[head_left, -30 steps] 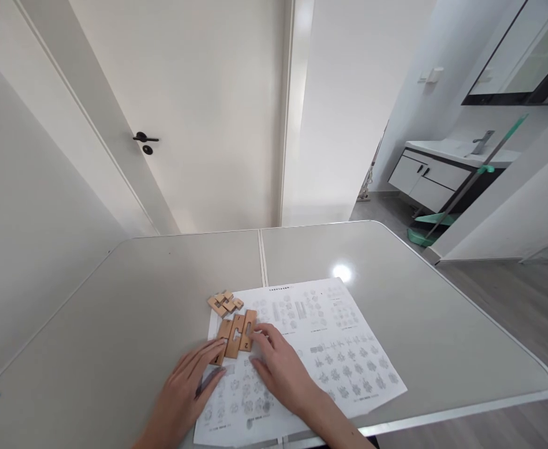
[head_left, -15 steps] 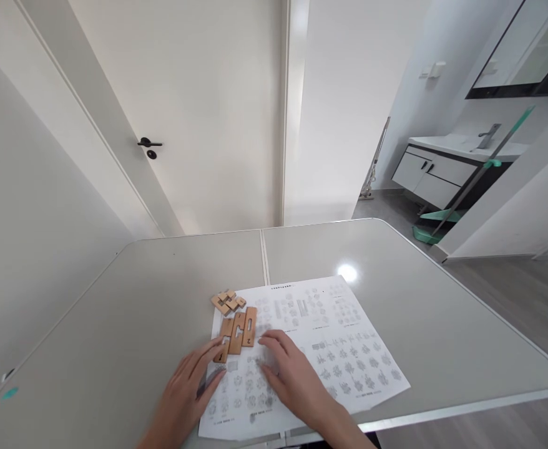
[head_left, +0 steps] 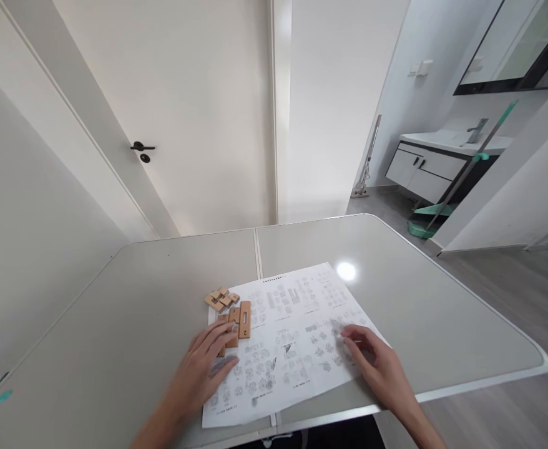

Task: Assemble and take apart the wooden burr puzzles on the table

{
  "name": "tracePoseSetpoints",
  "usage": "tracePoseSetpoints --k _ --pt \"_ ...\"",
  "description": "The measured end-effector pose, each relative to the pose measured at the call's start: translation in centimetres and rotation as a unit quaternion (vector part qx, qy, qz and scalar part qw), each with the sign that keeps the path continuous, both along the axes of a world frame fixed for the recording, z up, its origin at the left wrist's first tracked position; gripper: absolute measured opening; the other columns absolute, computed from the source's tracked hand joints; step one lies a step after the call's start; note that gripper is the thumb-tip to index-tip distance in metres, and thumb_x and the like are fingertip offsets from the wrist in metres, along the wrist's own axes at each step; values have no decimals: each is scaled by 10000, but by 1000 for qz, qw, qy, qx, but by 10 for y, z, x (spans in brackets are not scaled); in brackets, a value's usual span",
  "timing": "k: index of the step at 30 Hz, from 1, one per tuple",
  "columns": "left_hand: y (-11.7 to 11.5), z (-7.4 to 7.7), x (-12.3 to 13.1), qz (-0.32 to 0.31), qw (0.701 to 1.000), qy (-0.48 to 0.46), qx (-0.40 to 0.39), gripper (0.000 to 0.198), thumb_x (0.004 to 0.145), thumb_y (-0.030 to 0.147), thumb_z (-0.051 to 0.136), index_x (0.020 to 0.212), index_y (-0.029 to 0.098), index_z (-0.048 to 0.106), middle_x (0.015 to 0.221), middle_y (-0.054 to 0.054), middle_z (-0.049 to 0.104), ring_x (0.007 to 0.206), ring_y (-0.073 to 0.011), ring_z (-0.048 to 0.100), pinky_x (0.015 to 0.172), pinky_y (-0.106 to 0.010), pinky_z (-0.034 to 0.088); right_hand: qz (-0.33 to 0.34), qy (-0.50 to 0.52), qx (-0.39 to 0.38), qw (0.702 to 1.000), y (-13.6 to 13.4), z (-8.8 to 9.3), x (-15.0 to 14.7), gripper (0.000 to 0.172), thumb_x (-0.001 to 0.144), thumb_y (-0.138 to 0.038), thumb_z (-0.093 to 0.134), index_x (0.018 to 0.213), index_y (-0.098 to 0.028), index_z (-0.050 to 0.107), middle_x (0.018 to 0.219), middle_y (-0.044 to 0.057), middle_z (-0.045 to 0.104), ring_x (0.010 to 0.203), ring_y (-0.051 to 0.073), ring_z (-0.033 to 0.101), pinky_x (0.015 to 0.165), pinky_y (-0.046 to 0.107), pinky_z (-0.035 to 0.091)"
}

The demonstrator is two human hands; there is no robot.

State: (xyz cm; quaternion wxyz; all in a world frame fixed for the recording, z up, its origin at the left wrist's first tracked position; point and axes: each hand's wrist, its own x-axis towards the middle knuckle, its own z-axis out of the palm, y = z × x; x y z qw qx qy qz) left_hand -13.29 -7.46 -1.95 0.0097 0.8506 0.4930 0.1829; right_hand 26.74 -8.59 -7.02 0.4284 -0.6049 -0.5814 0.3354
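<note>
over part-hidden wooden pieces [head_left: 244, 320] lies the unclenched left hand [head_left: 202, 366]; grip in the right hand [head_left: 386, 374] is unclear.

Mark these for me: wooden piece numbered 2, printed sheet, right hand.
Wooden piece numbered 2 [head_left: 244, 327]: head view, wood just below its slot.
Printed sheet [head_left: 295, 340]: head view, middle of its printed face.
Right hand [head_left: 383, 368]: head view, back of the hand.
</note>
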Motion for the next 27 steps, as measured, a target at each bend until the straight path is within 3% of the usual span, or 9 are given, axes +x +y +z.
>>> tracePoseSetpoints --k 9,16,21,27 --pt "13 -6 28 3 1000 30 8 321 1022 345 544 1334 279 590 1446 -66 612 1389 -289 523 1106 -490 499 8 21 -54 998 -6 -1 -3 385 934 -570 581 1102 -243 696 1087 98 770 958 277 727 765 341 597" --pt "9 -13 19 36 997 27 65 407 1025 382 544 1413 260 511 1503 -89 562 1405 -290 503 1121 -476 472 41 11 -85 995 -21 17 -11 348 958 -562 551 1055 -260 697 1049 82 769 923 266 724 752 330 584" --pt "10 -14 11 42 994 17 95 456 1017 427 565 1425 243 480 1517 -111 539 1418 -300 479 1124 -479 455 81 5 -97 992 -9 27 -10 395 953 -608 537 1041 -253 687 880 60 747 718 228 699 607 308 541" --pt "11 -12 4 60 995 -6 84 461 1011 404 575 1442 288 460 1494 -101 547 1407 -304 484 1112 -478 458 119 47 -69 989 7 35 -27 346 991 -554 513 1035 -240 652 923 60 740 702 197 686 557 275 494"
